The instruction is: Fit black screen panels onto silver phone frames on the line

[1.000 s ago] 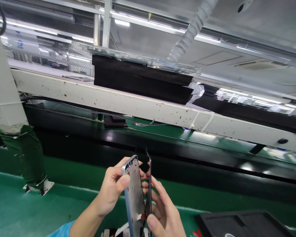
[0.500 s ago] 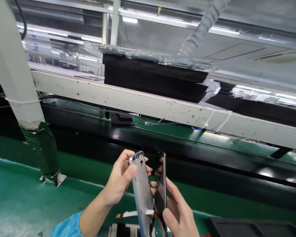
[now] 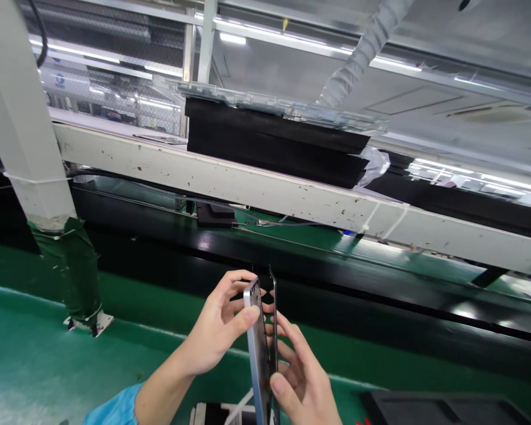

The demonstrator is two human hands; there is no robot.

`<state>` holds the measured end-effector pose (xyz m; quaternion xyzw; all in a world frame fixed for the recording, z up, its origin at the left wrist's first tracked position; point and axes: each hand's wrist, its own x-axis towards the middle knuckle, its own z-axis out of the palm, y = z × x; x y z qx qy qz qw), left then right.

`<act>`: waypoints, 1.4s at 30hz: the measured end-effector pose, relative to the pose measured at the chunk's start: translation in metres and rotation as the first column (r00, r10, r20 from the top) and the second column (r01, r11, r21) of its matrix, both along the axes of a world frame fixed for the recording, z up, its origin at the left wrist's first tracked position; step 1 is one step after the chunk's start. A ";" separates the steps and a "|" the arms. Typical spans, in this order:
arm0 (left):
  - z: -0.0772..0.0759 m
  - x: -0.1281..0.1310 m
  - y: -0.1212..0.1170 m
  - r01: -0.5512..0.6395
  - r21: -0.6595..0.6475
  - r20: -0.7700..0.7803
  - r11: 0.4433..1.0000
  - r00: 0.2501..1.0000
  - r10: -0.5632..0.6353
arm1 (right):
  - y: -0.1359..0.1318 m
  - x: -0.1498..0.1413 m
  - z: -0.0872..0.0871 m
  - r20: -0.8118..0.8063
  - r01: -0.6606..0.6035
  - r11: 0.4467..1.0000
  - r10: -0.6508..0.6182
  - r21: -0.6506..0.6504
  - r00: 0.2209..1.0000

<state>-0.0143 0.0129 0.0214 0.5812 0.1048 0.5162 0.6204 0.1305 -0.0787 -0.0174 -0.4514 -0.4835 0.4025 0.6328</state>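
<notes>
My left hand (image 3: pixel 223 321) grips a silver-blue phone frame (image 3: pixel 255 354) near its top end, thumb on the near edge and fingers behind. Beside it on the right stands a thin black phone screen (image 3: pixel 273 319), seen almost edge-on, with my right hand (image 3: pixel 298 372) closed on its outer edge. Both parts are held upright and nearly parallel, with a narrow gap between their top ends. Whether they touch lower down I cannot tell. A pale strip (image 3: pixel 239 407) shows at the lower left of the frame.
Below the hands lies a black-and-white object (image 3: pixel 203 413), partly cut off. At bottom right is a dark tray (image 3: pixel 442 410). A black conveyor-like band (image 3: pixel 380 289) runs across behind the hands, under a chipped white beam (image 3: pixel 248 180). A white post (image 3: pixel 39 147) stands left.
The screen has moved left towards the frame, and the gap between them has narrowed. Both parts have turned more edge-on, hiding the frame's inner face and the orange-ended strip.
</notes>
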 end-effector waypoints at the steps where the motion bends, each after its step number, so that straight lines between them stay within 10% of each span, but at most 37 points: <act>1: 0.000 0.000 0.000 -0.006 0.001 -0.006 1.000 1.000 0.006 | 0.000 0.002 -0.001 -0.018 -0.006 1.000 0.006 -0.003 1.000; 42: -0.005 0.004 -0.006 -0.041 -0.051 -0.026 0.998 0.999 0.039 | 0.010 0.003 -0.011 0.252 -0.029 0.988 -0.011 0.154 0.968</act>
